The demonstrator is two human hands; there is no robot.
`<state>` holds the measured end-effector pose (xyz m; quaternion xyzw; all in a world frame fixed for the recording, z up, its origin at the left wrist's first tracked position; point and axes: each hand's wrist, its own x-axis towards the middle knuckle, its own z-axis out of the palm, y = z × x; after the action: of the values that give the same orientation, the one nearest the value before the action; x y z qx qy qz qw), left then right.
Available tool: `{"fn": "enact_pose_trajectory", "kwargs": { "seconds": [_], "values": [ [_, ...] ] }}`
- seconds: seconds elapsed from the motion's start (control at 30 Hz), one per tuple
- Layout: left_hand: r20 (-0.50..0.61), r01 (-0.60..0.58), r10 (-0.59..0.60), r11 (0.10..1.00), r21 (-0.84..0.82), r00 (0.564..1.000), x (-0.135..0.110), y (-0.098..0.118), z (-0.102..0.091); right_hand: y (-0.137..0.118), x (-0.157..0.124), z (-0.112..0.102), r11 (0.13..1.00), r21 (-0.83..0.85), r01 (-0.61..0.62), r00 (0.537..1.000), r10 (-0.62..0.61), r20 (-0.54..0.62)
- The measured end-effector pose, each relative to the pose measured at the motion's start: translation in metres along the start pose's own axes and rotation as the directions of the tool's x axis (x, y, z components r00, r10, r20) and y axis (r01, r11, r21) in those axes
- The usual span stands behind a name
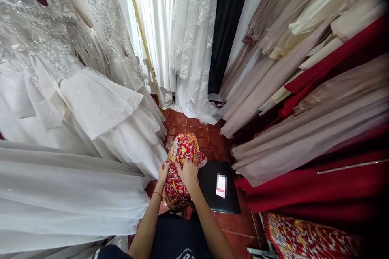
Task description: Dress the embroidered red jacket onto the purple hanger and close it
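Observation:
A bundle of red cloth (178,186) with a gold and white floral pattern lies in front of me, low over the tiled floor. At its left edge my left hand (163,172) pinches the fabric, a thin red cord around the wrist. My right hand (188,173) is on the upper middle of the bundle, fingers curled into the cloth and thumb pointing toward the left hand. Above both hands the cloth bulges into a rounded, folded end. What supports the bundle from below is hidden.
Beside the cloth on the right, a flat black panel (212,200) bears a blurred white label. White beaded gowns (106,101) crowd the left; blush and red dresses (291,129) hang right. A gold pole (142,34) leans behind. More patterned red cloth (306,236) lies lower right.

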<state>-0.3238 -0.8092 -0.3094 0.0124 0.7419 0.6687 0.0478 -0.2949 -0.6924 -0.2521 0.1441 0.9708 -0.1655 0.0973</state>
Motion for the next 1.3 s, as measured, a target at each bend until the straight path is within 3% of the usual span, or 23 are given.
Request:
{"fn": "enact_pose_trajectory", "kwargs": {
  "seconds": [0.1,0.23,0.3,0.37,0.43,0.47,0.5,0.6,0.67,0.73,0.8,0.9,0.97,1.03,1.07,1.2,1.3],
  "values": [
    [-0.034,-0.072,0.072,0.997,0.021,0.997,0.007,0.017,-0.008,-0.026,-0.005,-0.019,0.987,0.119,0.104,0.979,-0.08,-0.185],
    [0.194,-0.233,0.209,0.967,0.107,0.958,-0.009,0.051,0.006,-0.027,-0.011,-0.048,0.959,0.263,0.107,0.946,-0.017,-0.323],
    [0.332,-0.34,0.274,0.927,0.16,0.903,-0.02,0.072,0.019,-0.004,-0.013,-0.064,0.939,0.333,0.08,0.934,0.047,-0.355],
    [0.5,-0.421,0.314,0.9,0.113,0.807,-0.027,0.091,0.032,0.031,-0.017,-0.08,0.904,0.413,0.114,0.909,0.072,-0.409],
    [0.632,-0.416,0.33,0.909,-0.014,0.701,-0.027,0.106,0.044,0.068,-0.03,-0.096,0.861,0.472,0.189,0.873,0.072,-0.482],
    [0.653,-0.401,0.34,0.914,-0.061,0.677,-0.023,0.111,0.049,0.086,-0.041,-0.103,0.842,0.489,0.227,0.853,0.069,-0.517],
    [0.639,-0.396,0.354,0.915,-0.084,0.683,-0.018,0.113,0.056,0.101,-0.054,-0.111,0.828,0.498,0.259,0.835,0.067,-0.547],
    [0.489,-0.48,0.424,0.877,-0.012,0.762,0.001,0.107,0.079,0.133,-0.101,-0.13,0.815,0.493,0.303,0.773,0.092,-0.628],
    [0.458,-0.567,0.478,0.821,0.071,0.749,0.011,0.099,0.101,0.148,-0.134,-0.139,0.825,0.483,0.293,0.739,0.125,-0.662],
    [0.518,-0.646,0.514,0.757,0.101,0.684,0.014,0.093,0.13,0.161,-0.166,-0.146,0.843,0.468,0.265,0.7,0.165,-0.695],
    [0.62,-0.696,0.519,0.716,0.061,0.588,0.008,0.092,0.165,0.176,-0.197,-0.153,0.855,0.462,0.237,0.665,0.204,-0.719],
    [0.789,-0.72,0.477,0.691,-0.064,0.387,-0.019,0.1,0.228,0.201,-0.241,-0.165,0.854,0.478,0.207,0.606,0.272,-0.748],
    [0.895,-0.718,0.392,0.684,-0.127,0.215,-0.047,0.108,0.268,0.22,-0.27,-0.174,0.851,0.495,0.178,0.553,0.329,-0.765],
    [0.945,-0.738,0.31,0.661,-0.136,0.103,-0.08,0.114,0.302,0.24,-0.3,-0.181,0.842,0.526,0.121,0.485,0.412,-0.771],
    [0.951,-0.755,0.298,0.642,-0.132,0.087,-0.095,0.117,0.316,0.251,-0.315,-0.183,0.831,0.55,0.086,0.437,0.465,-0.77],
    [0.905,-0.78,0.412,0.598,-0.182,0.104,-0.143,0.14,0.354,0.294,-0.38,-0.179,0.746,0.663,-0.059,0.177,0.662,-0.728],
    [0.877,-0.73,0.473,0.628,-0.271,0.082,-0.165,0.17,0.377,0.321,-0.419,-0.174,0.694,0.707,-0.136,0.071,0.719,-0.692]
  ]
}}
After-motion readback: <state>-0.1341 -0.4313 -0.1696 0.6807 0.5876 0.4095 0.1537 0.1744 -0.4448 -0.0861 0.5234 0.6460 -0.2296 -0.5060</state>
